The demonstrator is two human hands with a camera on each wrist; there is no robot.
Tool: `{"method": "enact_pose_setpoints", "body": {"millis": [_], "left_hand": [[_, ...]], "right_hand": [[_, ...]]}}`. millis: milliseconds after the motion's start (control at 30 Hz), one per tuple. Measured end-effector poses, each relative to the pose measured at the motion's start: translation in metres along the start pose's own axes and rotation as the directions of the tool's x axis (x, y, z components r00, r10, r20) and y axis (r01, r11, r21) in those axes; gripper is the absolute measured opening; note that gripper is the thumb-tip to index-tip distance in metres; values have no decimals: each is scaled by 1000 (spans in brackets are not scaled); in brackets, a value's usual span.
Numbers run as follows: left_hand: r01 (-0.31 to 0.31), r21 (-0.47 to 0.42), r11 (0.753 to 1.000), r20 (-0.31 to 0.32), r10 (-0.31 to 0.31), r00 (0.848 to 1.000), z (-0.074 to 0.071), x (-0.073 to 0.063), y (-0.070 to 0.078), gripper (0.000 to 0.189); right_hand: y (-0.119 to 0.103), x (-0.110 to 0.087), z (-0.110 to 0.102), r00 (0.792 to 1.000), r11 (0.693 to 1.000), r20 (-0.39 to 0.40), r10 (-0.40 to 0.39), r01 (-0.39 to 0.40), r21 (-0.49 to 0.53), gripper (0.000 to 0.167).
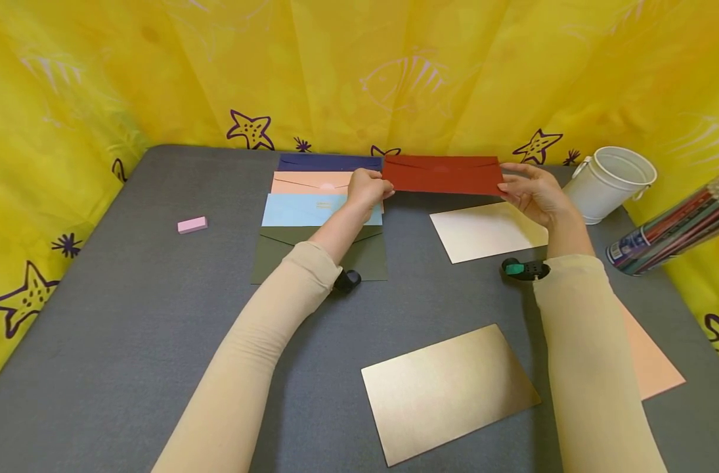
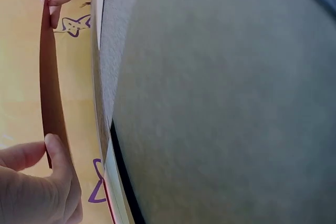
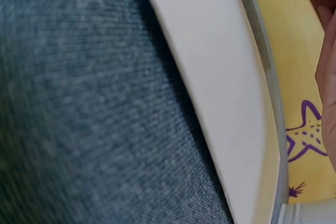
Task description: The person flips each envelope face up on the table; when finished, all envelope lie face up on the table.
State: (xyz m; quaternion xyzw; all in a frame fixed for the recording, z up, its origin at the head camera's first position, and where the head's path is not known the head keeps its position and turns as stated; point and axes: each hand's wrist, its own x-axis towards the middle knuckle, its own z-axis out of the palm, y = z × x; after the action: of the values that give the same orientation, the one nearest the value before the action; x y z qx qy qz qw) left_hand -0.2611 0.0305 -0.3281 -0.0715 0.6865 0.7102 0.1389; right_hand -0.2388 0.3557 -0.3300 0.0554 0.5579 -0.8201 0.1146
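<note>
A red envelope (image 1: 442,176) is held up over the back of the table between both hands. At its left end my left hand (image 1: 368,190) pinches the edge; the left wrist view shows thumb and finger on the red envelope (image 2: 51,87). Its right end is pinched by my right hand (image 1: 530,190), of which only a part appears in the right wrist view. Under and beside the left hand lie overlapping envelopes: dark blue (image 1: 329,161), peach (image 1: 300,179), light blue (image 1: 294,209) and olive green (image 1: 282,256). Below the right hand lies a cream envelope (image 1: 483,230).
A gold envelope (image 1: 448,394) lies at the front, another peach envelope (image 1: 649,348) by the right sleeve. At the right stand a white bucket (image 1: 595,190) and a clear tube of pencils (image 1: 666,230). A pink eraser (image 1: 192,225) lies left. Yellow curtain (image 1: 335,72) borders the table.
</note>
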Motion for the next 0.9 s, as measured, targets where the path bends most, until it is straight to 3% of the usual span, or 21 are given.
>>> {"method": "enact_pose_setpoints", "body": {"millis": [267,433,567,900], "left_hand": [[-4,88,996,-56,9,998,3,1,0,41],[0,244,970,-47,11,999,1,0,1,40],[2,313,950,-19,4,1000,2,1,3,38],[-14,338,941,-10,18,1000,6,8,4,5]], "right_hand": [[-1,-2,1,998,999,-70,0,-3,-34,31],[-2,-3,1,990,997,-138,12,-22,-70,22],[-2,-1,3,981,996,-189,34,-49,-75,21],[0,3,13,955,991,-296,14,-54,-126,21]]}}
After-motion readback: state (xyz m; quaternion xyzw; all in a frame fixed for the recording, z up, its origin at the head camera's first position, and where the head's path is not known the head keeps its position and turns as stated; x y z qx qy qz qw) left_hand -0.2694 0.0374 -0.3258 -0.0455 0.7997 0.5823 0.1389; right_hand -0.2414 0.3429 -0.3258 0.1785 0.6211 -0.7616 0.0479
